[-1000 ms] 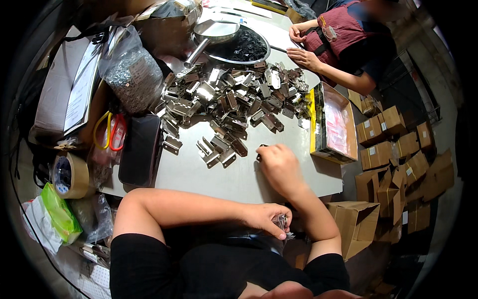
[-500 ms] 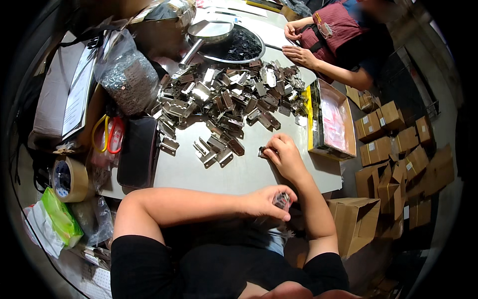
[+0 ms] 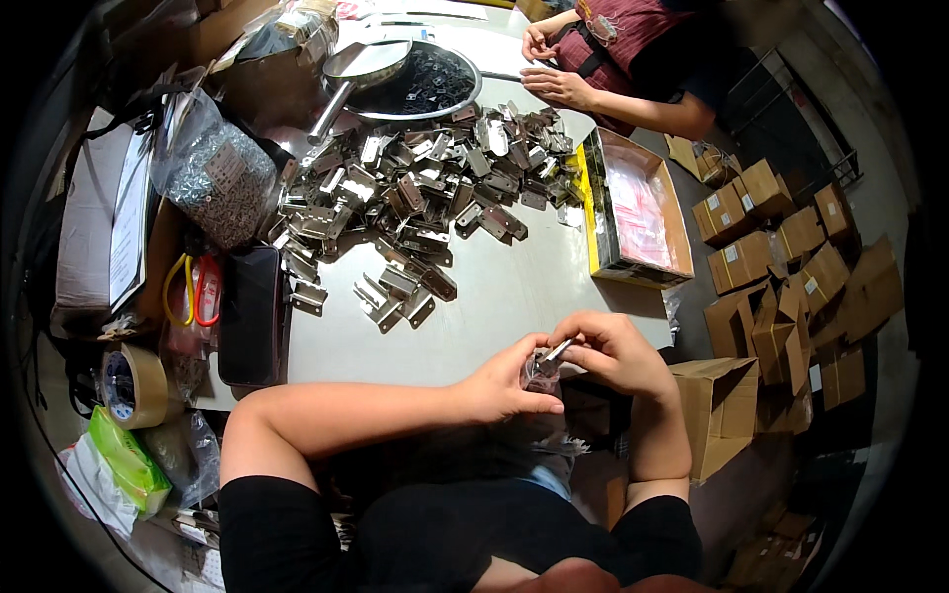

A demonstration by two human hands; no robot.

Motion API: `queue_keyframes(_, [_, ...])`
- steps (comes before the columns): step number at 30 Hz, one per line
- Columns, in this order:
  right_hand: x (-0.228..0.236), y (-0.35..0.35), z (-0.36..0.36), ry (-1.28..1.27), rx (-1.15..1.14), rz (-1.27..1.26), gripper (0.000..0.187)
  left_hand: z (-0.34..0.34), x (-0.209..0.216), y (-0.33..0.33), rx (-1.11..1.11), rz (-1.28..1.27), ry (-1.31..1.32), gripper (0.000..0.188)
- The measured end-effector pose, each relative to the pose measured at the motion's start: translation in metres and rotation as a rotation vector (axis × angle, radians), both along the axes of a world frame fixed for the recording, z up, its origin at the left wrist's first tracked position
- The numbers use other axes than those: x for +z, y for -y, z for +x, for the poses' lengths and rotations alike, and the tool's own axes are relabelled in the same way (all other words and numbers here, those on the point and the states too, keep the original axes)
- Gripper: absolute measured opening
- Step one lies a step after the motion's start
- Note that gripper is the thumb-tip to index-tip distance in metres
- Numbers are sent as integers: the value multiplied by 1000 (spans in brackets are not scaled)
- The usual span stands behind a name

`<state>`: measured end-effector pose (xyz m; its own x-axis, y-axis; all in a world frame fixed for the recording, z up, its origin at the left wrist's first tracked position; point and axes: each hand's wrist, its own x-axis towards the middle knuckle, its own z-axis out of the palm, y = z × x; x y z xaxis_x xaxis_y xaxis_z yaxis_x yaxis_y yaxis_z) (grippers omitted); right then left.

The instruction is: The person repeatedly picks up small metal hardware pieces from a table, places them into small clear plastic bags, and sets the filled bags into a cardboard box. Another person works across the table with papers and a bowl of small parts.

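Near the table's front edge my left hand (image 3: 499,383) is closed around a small clear plastic bag (image 3: 540,380) with metal pieces inside. My right hand (image 3: 623,358) pinches a small metal bracket (image 3: 560,349) at the bag's upper end, and the two hands nearly meet there. Part of the bag is hidden by my left fingers and thumb. Beyond my hands a heap of bent metal brackets (image 3: 415,193) spreads over the pale table (image 3: 474,321), with a few of them lying at its near side.
At the right edge stands an open box (image 3: 593,222) of clear plastic bags. A metal bowl (image 3: 478,87) of dark parts, with a scoop (image 3: 331,111), sits behind the heap. Left are a bag of small hardware (image 3: 222,173), scissors (image 3: 205,294) and a dark phone-like slab (image 3: 250,316). A co-worker's hands (image 3: 554,84) rest far right.
My right hand has come back from the tabletop to the bag, bringing a metal bracket. My left hand has turned slightly and still holds the bag. The whole view has shifted a little.
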<state>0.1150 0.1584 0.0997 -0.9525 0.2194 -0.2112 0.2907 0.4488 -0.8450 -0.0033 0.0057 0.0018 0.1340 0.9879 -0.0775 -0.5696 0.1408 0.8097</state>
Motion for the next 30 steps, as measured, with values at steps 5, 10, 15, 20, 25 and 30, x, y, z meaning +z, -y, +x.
queue_keyframes(5, [12, 10, 0, -70, 83, 117, 16, 3, -1, 1, 94, 87, -218, 73])
queue_keyframes(10, [12, 0, 2, -23, 263, 52, 18, 6, -14, -2, 125, 180, -277, 73])
queue_keyframes(15, [16, 22, -1, -31, -3, 153, 17, 7, -16, -1, 135, 215, -321, 70])
queue_keyframes(20, [-1, 20, 5, -191, 76, 378, 20, 4, -8, 0, 66, 140, -109, 63])
queue_keyframes(25, [4, 20, 4, -288, 323, 302, 19, 2, -11, 1, 40, 45, 204, 69])
queue_keyframes(30, [-5, 22, 7, -334, 183, 381, 18, -2, -7, -4, 167, 223, -91, 73])
